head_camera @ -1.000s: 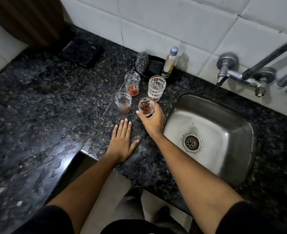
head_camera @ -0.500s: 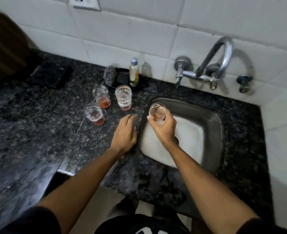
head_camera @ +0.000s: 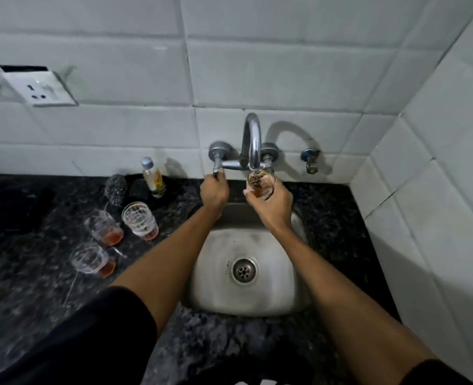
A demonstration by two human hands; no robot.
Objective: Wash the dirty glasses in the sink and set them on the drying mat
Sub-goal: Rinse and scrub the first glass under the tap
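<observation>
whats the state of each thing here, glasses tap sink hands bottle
held glass: upright under the spout, reddish dregs inside
three counter glasses: upright, unwashed, reddish residue
tap: no water visible
sink: holds nothing, drain open
left hand: on the tap handle
right hand: gripping the glass
bottle: upright, capped

We see two bare forearms, each ending in a short black sleeve (head_camera: 96, 337) at the lower corners of the frame. Both the left hand (head_camera: 214, 190) and the right hand (head_camera: 271, 202) are bare, ringless and ungloved.
</observation>
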